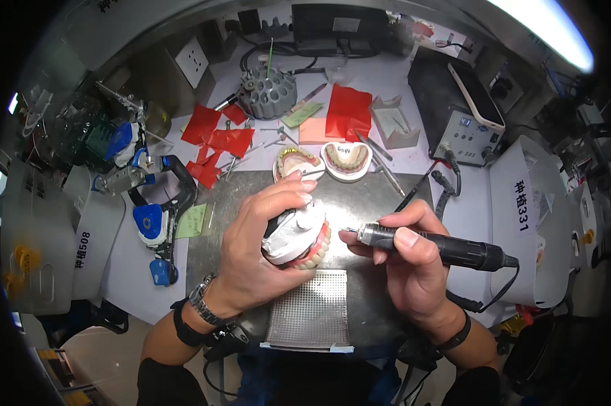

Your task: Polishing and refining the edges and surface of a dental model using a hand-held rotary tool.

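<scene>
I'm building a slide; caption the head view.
Left hand holds a dental model, right hand a black handpiece, above a metal plate.

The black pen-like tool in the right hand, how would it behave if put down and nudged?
The black tool looks round, so it would probably roll, though the attached cord may check it. Its thin tip looks easily damaged.

Head-worn fisheye, close above the workbench (138,284), downward.
</scene>
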Demonstrator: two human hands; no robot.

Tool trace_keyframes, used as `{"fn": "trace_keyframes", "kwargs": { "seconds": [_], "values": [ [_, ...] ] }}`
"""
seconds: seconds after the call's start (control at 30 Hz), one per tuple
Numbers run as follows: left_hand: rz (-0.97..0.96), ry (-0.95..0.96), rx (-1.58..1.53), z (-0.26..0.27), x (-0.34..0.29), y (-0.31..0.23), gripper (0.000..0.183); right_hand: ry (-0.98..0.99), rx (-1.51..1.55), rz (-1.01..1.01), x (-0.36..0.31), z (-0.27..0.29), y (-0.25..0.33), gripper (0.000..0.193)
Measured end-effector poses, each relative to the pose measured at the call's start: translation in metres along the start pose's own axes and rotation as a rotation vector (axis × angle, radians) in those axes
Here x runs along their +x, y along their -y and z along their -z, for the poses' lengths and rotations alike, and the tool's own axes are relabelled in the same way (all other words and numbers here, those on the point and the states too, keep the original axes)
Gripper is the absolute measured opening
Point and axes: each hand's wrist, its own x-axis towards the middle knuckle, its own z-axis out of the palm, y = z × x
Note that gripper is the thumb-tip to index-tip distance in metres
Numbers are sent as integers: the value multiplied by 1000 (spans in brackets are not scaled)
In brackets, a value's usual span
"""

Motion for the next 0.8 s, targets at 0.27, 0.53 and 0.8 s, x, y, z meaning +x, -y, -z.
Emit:
{"fn": "trace_keyframes", "kwargs": {
  "seconds": [0.27, 0.53, 0.8],
  "values": [
    [249, 47, -270, 5, -7, -12, 66, -175, 274, -176, 11, 10, -5, 25],
    [554, -78, -898, 10, -8, -25, 54, -350, 454, -389, 6, 21, -11, 27],
    [695, -24, -1306, 6, -10, -8, 43, -467, 517, -395, -38, 62, -19, 40]
  ]
}}
